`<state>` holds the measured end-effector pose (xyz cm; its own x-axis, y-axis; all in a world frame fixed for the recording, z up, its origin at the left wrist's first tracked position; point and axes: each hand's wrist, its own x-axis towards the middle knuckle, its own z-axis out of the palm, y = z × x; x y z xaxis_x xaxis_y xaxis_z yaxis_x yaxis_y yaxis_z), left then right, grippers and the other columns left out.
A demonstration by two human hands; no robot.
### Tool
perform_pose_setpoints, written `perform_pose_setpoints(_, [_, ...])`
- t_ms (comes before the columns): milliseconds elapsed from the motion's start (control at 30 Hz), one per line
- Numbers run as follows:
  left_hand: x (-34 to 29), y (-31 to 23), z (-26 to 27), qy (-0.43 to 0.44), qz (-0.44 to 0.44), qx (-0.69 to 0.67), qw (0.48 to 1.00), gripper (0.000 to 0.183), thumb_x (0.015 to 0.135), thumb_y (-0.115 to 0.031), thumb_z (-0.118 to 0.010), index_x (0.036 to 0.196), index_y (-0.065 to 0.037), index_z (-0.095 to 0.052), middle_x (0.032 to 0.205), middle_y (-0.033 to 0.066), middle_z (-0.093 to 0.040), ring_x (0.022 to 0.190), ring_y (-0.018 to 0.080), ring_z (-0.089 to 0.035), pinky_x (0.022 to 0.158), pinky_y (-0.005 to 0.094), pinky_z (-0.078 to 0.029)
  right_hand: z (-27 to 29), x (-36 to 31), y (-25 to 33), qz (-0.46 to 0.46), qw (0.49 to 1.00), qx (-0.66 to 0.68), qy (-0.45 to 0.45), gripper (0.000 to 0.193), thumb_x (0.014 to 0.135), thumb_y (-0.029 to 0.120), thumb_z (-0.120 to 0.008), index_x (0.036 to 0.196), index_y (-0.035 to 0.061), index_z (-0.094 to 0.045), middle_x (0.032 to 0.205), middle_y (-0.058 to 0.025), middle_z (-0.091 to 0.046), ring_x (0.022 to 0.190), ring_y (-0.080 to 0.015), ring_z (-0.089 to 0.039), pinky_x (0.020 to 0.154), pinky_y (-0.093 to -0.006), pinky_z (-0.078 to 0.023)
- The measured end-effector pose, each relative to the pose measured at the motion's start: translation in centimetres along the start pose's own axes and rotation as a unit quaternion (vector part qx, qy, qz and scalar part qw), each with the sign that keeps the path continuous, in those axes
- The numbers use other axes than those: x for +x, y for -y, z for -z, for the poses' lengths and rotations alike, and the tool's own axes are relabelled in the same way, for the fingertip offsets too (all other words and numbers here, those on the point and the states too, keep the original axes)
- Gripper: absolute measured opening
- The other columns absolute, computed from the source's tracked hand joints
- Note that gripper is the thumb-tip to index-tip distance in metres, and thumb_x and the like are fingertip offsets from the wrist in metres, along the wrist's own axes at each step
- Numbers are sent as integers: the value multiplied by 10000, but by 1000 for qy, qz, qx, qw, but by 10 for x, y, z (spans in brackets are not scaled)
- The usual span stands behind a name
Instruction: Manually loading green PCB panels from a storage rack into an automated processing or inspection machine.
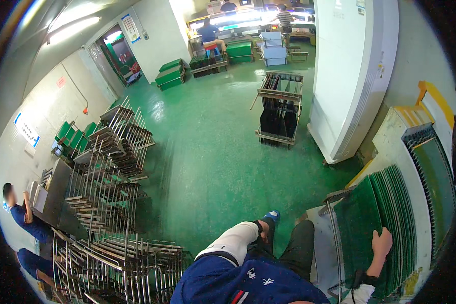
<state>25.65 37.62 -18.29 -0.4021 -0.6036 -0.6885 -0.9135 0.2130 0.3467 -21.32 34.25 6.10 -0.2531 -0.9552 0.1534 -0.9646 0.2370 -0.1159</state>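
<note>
At the lower right, a row of thin green boards [357,215] stands on edge in a rack with a metal end bar [337,235]. My right hand [381,244] is on these boards, its fingers curled at the edge of one green panel. The white sleeve [362,294] and a dark band show at that wrist. On the other side, my left arm hangs down in a white sleeve [230,238]. My left hand [264,231] is low beside my leg, and its fingers are mostly hidden.
Metal racks [114,258] crowd the left side. A wheeled rack with dark panels [279,114] stands ahead, beside a tall white cabinet [342,76]. A toothed conveyor [430,187] lies at far right. One person [28,220] is at left; others sit at the lit bench behind green stacks [169,74].
</note>
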Motion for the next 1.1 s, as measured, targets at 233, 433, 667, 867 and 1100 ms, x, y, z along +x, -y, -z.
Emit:
perform_pose_setpoints(233, [5, 10, -11, -40, 24, -5, 999, 184, 598, -215, -588, 670, -47, -611, 658, 117, -590, 618, 278, -582, 496, 404, -427, -4, -1, 1, 6, 1000, 3, -14, 418, 741, 267, -614, 1051, -2, -537, 974, -191, -575, 918, -335, -537, 796, -413, -421])
perform_pose_setpoints(433, [40, 49, -50, -44, -67, -29, 996, 205, 597, -245, -601, 660, -51, -611, 632, 112, -584, 585, 272, -569, 495, 404, -423, 17, -4, 20, -24, 999, 11, 38, 452, 748, 256, -600, 1094, -23, -519, 1053, -208, -551, 991, -338, -513, 849, -406, -400])
perform_pose_setpoints(667, [38, 35, -36, 33, -18, -4, 999, 359, 606, -393, -648, 679, -44, -611, 658, 117, -584, 621, 279, -556, 557, 404, -443, 34, -6, 32, -51, 996, 3, 79, 446, 743, 256, -608, 1087, -15, -526, 1029, -206, -559, 973, -336, -521, 835, -412, -406])
perform_pose_setpoints(867, [19, 28, -28, -26, -26, -13, 999, 547, 576, -571, -649, 686, -37, -608, 703, 136, -603, 703, 341, -585, 586, 413, -458, 13, -7, 16, -6, 1000, -1, -24, 394, 714, 247, -637, 997, -17, -563, 897, -204, -592, 849, -352, -563, 734, -421, -446])
perform_pose_setpoints(1100, [-1, -2, 3, 42, 23, 23, 999, 586, 608, -555, -649, 867, -30, -624, 910, 146, -609, 862, 314, -582, 718, 401, -459, 5, -6, 9, -1, 999, -13, -33, 408, 715, 258, -641, 1012, -11, -562, 894, -201, -595, 851, -334, -571, 733, -407, -451])
